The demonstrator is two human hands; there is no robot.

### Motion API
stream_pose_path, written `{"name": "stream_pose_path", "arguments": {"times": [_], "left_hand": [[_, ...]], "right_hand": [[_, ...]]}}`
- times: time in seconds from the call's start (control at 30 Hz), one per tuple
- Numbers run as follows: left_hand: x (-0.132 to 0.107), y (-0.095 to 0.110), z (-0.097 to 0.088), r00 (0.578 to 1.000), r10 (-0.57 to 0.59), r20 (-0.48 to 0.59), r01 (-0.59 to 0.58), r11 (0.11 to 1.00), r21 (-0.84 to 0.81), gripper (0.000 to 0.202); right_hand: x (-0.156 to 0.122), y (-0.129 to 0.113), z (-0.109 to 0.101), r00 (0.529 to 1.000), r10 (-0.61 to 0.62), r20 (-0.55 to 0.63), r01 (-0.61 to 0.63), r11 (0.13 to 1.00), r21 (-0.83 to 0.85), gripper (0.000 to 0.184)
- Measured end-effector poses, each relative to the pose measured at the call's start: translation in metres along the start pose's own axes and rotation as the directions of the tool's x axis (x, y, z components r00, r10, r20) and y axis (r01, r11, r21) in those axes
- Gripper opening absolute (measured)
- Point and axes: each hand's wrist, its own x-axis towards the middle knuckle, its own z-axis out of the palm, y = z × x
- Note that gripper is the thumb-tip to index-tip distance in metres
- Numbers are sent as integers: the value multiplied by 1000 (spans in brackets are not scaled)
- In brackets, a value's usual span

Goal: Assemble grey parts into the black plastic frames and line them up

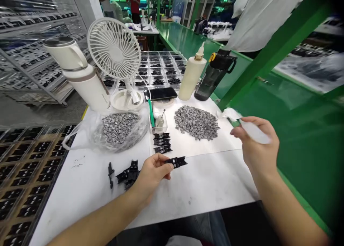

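My left hand (152,173) pinches a small black plastic part (176,162) just above the white table (204,185). A heap of the same black parts (128,173) lies left of that hand, and one long black piece (110,174) lies further left. Three black parts (161,142) sit in a row behind the hand. My right hand (257,145) is raised at the right, closed around a white tube-like tool (254,131), beside a crumpled white tissue (229,113). A pile of small grey metal pieces (196,122) lies ahead between the hands.
A clear bag of grey metal pieces (118,128), a small clear cup with tools (158,122), a phone (161,93), a white fan (114,48), a white jug (80,74), a squeeze bottle (192,74) and a dark bottle (215,74) stand behind. Trays of black parts (18,174) lie left.
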Motion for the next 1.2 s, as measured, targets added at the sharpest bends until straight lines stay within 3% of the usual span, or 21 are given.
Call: {"name": "stream_pose_path", "arguments": {"times": [0.07, 0.13, 0.27, 0.43, 0.6, 0.8, 1.2], "left_hand": [[1, 0, 0, 1000, -5, 5, 5, 1000, 13, 19], [2, 0, -1, 1000, -3, 18, 2, 999, 32, 18], [4, -2, -3, 999, 9, 36, -10, 999, 46, 17], [4, -3, -3, 1000, -17, 27, 15, 998, 69, 17], [4, 0, -2, 999, -28, 24, 26, 996, 80, 16], [5, -1, -2, 999, -33, 39, 29, 995, 97, 17], [4, -5, -4, 999, -18, 51, 13, 995, 98, 16]], "right_hand": [[-13, -20, 22, 980, -11, 198, -31, 978, 204, 18], [-24, -31, 40, 930, -45, 365, -71, 952, 297, 21], [-43, -29, 57, 847, -20, 531, -187, 924, 334, 24], [-58, -14, 55, 810, -55, 584, -134, 952, 276, 34], [-59, -19, 57, 777, -124, 618, -63, 960, 273, 23], [-57, -25, 61, 782, -232, 579, 50, 949, 312, 19], [-57, -29, 63, 764, -241, 598, 62, 951, 303, 18]]}}
